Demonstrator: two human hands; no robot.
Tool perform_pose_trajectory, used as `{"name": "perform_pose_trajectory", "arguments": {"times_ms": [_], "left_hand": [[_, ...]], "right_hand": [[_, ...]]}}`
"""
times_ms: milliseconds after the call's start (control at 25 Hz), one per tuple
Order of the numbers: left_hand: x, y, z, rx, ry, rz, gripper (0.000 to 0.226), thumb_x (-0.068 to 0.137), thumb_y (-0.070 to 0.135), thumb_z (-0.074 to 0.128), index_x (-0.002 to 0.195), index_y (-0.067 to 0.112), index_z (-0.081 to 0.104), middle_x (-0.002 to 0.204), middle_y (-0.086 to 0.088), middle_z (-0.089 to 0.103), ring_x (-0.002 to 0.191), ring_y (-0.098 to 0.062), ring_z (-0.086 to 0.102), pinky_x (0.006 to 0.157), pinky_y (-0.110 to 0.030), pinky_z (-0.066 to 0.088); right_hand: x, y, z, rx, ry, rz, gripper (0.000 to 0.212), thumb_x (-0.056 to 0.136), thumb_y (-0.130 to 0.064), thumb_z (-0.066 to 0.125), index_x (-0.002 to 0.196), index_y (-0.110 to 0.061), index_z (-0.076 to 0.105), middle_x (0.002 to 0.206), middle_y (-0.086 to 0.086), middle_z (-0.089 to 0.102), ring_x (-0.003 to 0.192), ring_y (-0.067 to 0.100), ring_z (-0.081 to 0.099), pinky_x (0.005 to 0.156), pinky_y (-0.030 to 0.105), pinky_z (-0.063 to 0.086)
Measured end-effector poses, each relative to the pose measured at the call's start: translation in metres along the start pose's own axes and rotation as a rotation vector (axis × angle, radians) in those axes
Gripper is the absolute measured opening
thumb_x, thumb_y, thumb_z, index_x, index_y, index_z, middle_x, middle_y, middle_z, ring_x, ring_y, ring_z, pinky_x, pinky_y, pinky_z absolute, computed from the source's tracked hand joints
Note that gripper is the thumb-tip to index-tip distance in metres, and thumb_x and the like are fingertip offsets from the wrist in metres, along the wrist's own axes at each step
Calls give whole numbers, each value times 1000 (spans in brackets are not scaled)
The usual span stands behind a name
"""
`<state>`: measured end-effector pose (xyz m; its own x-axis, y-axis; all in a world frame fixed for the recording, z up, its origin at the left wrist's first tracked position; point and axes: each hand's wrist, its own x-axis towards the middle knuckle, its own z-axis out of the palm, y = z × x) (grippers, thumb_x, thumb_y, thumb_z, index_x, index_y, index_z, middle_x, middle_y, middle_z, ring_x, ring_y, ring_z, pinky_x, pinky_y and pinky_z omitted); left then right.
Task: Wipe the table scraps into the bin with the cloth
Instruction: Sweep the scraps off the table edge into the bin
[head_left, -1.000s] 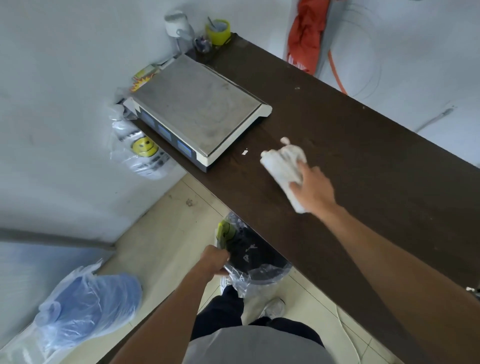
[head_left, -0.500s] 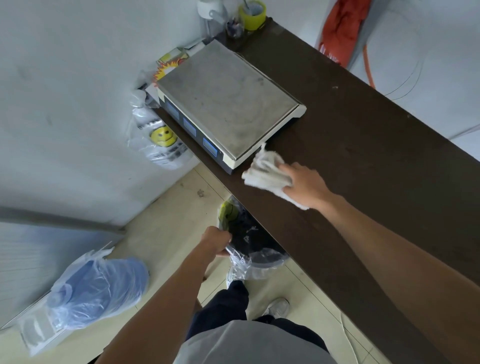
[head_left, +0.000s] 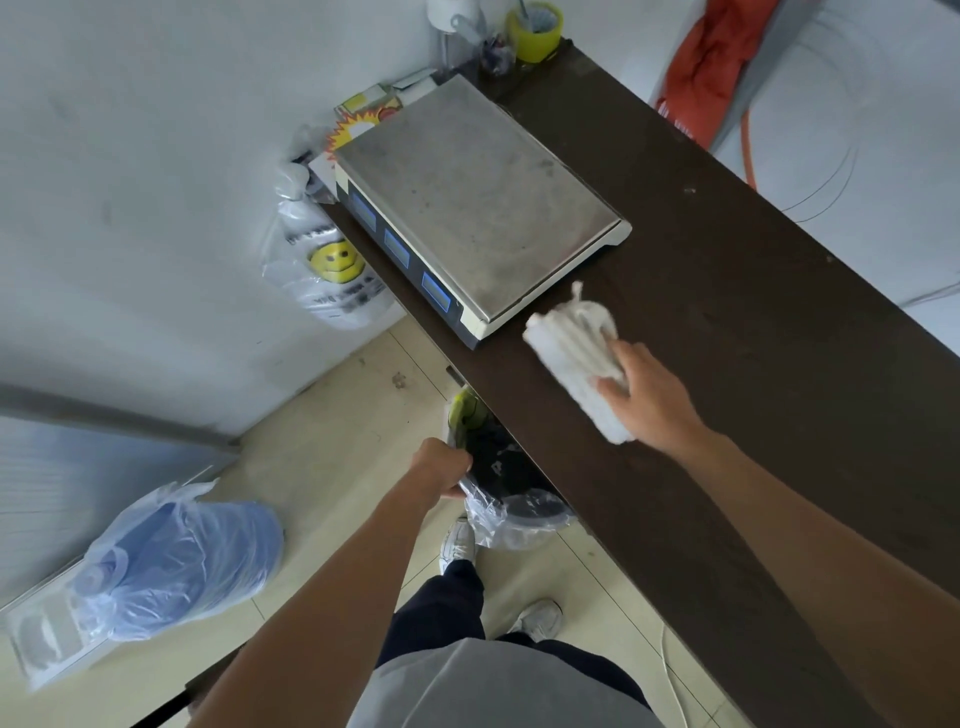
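A folded white cloth (head_left: 574, 356) lies flat on the dark brown table (head_left: 727, 291), just right of the scale's near corner. My right hand (head_left: 647, 397) presses on the cloth's near end. Below the table's front edge stands a black bin (head_left: 511, 488) lined with a clear plastic bag, partly hidden under the tabletop. My left hand (head_left: 441, 467) grips the bin's rim and liner on its left side. A tiny pale scrap (head_left: 689, 190) sits further back on the table.
A weighing scale (head_left: 478, 208) with a steel platter fills the table's left end. Cups (head_left: 535, 28) stand at the far corner. A smiley plastic bag (head_left: 327, 270) hangs off the table's side. A blue-filled plastic bag (head_left: 171, 566) lies on the tiled floor at left.
The cloth swept left toward the table's front edge beside the scale, then came back right onto the table. The small white scrap near the scale is gone. My left hand stayed on the bin.
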<state>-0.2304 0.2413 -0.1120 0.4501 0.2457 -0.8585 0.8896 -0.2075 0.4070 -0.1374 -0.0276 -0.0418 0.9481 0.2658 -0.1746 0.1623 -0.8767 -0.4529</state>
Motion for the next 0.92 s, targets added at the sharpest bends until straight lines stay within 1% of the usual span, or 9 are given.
{"name": "perform_pose_trajectory", "arguments": {"times_ms": [40,120,200,360,520,600,720,840,920], "left_hand": [[-1,0,0,-2,4,1,5,88,3,55,91,3,59,94,-18,70,66,-31,76,70,-45,64],[-2,-1,2,-2,8,6,5,88,5,54,91,4,59,92,-17,70,66,-30,76,73,-45,64],[-2,-2,3,-7,10,10,8,88,5,54,94,3,59,91,-17,70,67,-31,76,76,-45,64],[-6,-5,5,-26,10,9,3,89,4,55,91,4,57,93,-17,69,71,-32,76,74,-46,64],[-13,-7,10,-27,6,17,15,87,5,54,99,0,58,92,-17,69,73,-32,76,74,-46,64],[-17,-11,13,-40,10,24,18,85,5,54,101,-1,59,92,-16,68,72,-32,76,74,-45,64],[-28,-23,14,-70,17,20,17,85,4,55,101,1,56,94,-15,64,72,-32,75,75,-46,64],[-38,-39,15,-88,29,5,22,85,3,55,106,-1,53,97,-15,62,75,-34,75,75,-46,64],[-45,-47,16,-93,37,2,21,86,2,54,107,-1,51,96,-14,60,75,-35,75,75,-46,64]], "right_hand": [[8,5,-3,-34,20,67,52,95,-33,55,143,-19,40,116,9,53,98,29,59,80,42,49],[17,7,-3,-107,-1,157,52,96,-36,51,144,-23,37,118,11,52,100,33,59,80,44,50],[16,-2,4,-134,-50,160,52,96,-38,51,144,-25,36,117,12,52,99,35,59,79,44,49],[-12,-26,28,-146,-88,4,51,94,-36,55,141,-24,39,110,10,52,92,30,59,77,44,51],[-53,-39,48,-149,-86,-140,52,93,-36,58,140,-24,41,108,6,54,87,25,59,78,41,51],[-71,-43,55,-112,-126,-152,52,92,-37,58,140,-24,42,109,6,52,89,26,58,80,43,50],[-92,-43,57,13,-167,-116,54,92,-38,58,141,-25,42,108,4,51,93,25,58,82,41,49],[-105,-40,51,162,-168,-19,55,91,-46,55,142,-31,41,109,-2,53,95,20,61,84,36,50],[-106,-36,43,254,-176,80,59,90,-53,52,144,-33,39,119,-3,57,104,18,61,90,38,51]]}}
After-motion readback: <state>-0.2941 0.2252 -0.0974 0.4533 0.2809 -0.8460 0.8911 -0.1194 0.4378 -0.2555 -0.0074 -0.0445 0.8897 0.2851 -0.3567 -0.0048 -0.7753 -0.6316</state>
